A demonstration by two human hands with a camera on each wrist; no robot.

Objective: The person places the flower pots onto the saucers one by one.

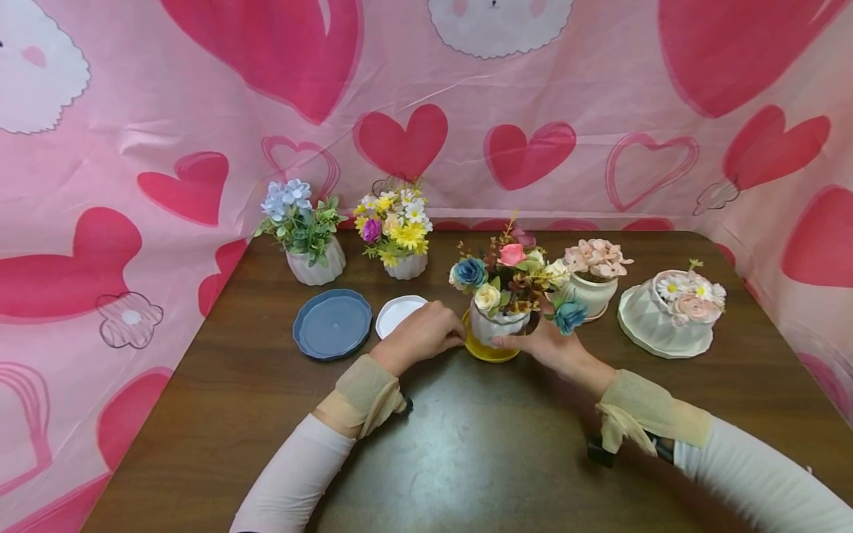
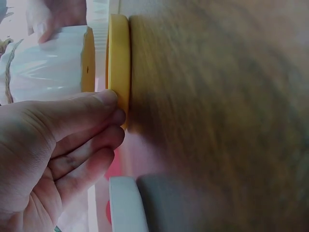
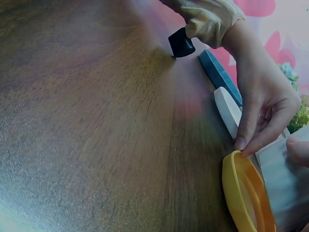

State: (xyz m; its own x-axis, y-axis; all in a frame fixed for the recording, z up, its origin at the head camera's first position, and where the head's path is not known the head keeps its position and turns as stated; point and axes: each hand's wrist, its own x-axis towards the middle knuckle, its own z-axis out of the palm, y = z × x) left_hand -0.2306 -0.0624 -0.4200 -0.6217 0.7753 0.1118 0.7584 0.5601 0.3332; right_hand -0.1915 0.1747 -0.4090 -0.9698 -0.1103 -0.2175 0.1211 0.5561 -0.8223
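Observation:
My left hand [image 1: 425,333] pinches the rim of a yellow saucer [image 1: 492,354] between thumb and fingers; the saucer lies on the table. A white flowerpot [image 1: 490,330] with blue, pink and cream artificial flowers [image 1: 512,275] is gripped by my right hand [image 1: 558,351] from the right side. In the left wrist view a narrow gap separates the pot's base [image 2: 88,60] from the saucer [image 2: 120,53], so the pot hangs just above it. The right wrist view shows the left thumb and finger on the saucer's edge [image 3: 231,181]. Most right-hand fingers are hidden behind the pot.
Left of the hands lie a blue-grey saucer [image 1: 332,324] and a white saucer [image 1: 395,312]. Behind them stand pots of blue flowers [image 1: 316,260] and yellow daisies [image 1: 406,265]. At right are potted peach flowers [image 1: 589,292] and a white pot [image 1: 683,311] on a pale saucer.

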